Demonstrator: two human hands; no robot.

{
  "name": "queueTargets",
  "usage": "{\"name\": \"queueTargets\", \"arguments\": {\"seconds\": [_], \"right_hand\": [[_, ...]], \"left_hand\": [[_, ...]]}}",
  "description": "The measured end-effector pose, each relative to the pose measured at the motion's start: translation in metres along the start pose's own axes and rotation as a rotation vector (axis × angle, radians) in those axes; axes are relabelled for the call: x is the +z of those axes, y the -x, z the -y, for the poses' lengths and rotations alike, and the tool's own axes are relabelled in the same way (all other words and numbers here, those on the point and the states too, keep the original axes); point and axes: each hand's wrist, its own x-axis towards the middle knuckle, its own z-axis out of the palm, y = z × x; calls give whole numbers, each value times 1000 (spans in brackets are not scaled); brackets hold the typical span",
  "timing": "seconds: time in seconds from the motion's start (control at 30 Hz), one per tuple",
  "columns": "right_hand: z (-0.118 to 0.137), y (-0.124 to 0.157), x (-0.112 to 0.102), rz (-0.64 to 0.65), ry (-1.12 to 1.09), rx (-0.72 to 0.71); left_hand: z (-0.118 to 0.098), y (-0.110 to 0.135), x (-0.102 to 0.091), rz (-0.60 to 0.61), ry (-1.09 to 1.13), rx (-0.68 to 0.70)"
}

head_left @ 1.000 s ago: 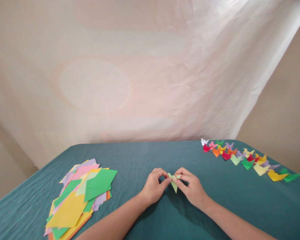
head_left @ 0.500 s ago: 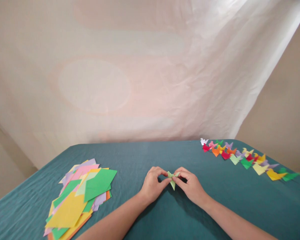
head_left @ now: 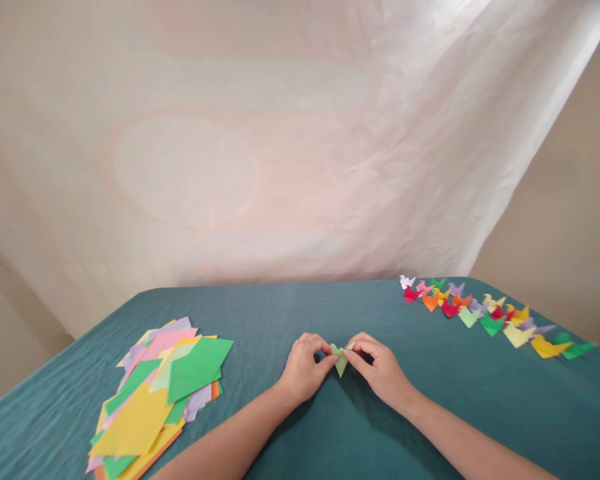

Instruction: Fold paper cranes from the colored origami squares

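Note:
A small light green folded paper piece (head_left: 340, 359) sits between both hands just above the teal tablecloth (head_left: 430, 400). My left hand (head_left: 305, 370) pinches its left side with curled fingers. My right hand (head_left: 377, 370) pinches its right side the same way. The piece's pointed tip hangs down between the two thumbs.
A loose stack of coloured paper squares (head_left: 155, 393) lies at the left near the table's edge. Several small folded paper figures (head_left: 490, 317) in many colours stand in a row at the back right. A pale cloth backdrop (head_left: 280, 147) hangs behind the table.
Both hands have shifted slightly left and away with the green piece, and its hanging tip looks shorter than before.

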Motion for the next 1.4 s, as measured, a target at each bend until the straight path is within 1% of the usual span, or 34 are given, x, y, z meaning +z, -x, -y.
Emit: {"name": "queueTargets", "arguments": {"seconds": [0.2,0.43,0.57,0.77,1.0,1.17,1.4], "right_hand": [[-8,-1,2,22,50,27],[-12,-1,2,61,101,10],[-14,-1,1,77,149,7],[-15,-2,0,106,170,1],[-15,-1,2,110,187,-8],[-16,-1,4,108,202,-18],[-11,-3,2,116,213,-33]], "left_hand": [[4,0,1,16,-29,10],[5,1,3,29,-80,3],[7,2,4,54,-81,11],[9,2,7,60,-92,4],[6,2,6,60,-137,39],[3,2,5,81,-167,56],[1,1,4,86,-222,75]]}}
